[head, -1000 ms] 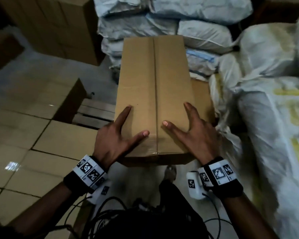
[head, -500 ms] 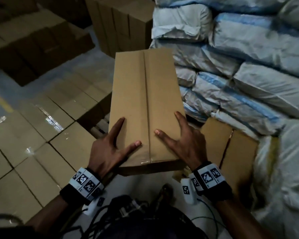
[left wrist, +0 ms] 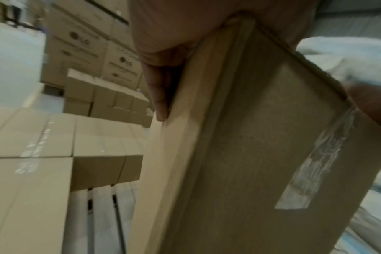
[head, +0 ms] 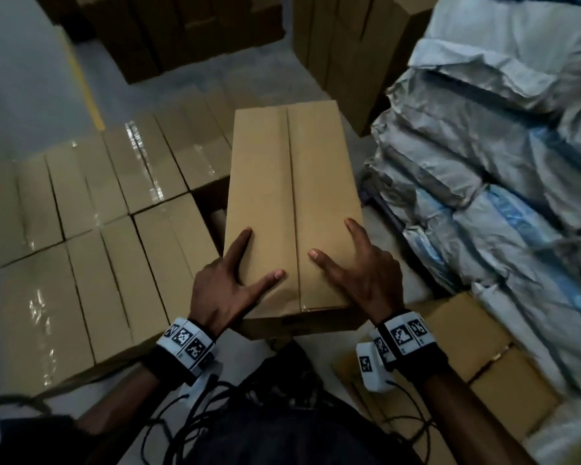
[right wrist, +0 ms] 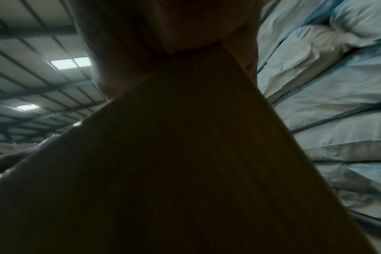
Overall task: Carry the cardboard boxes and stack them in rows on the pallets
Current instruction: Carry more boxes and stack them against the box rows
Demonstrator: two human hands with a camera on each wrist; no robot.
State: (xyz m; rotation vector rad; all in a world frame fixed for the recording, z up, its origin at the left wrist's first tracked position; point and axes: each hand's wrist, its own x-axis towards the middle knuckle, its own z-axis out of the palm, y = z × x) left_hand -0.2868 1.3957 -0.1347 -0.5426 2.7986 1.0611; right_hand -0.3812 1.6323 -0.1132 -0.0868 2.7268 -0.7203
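Note:
I carry a long brown cardboard box (head: 292, 203) lengthwise in front of me, its taped seam on top. My left hand (head: 228, 283) grips its near left corner, thumb and forefinger spread on top. In the left wrist view the other fingers (left wrist: 161, 86) curl along the side of the box (left wrist: 250, 137). My right hand (head: 359, 273) grips the near right corner the same way; the right wrist view shows only the dark box (right wrist: 185, 171) under the palm. Rows of stacked boxes (head: 98, 229) lie to the left, with bare pallet slats (left wrist: 102, 214) beside them, below the held box.
White and blue sacks (head: 500, 162) are piled high on the right. Another carton (head: 483, 364) lies at my lower right. Tall stacks of boxes (head: 349, 45) stand ahead. A yellow line (head: 84, 85) runs along the grey floor at the far left.
The box and I have turned left, away from the sacks and toward the rows of stacked boxes. Both hands keep the same grip on its near end.

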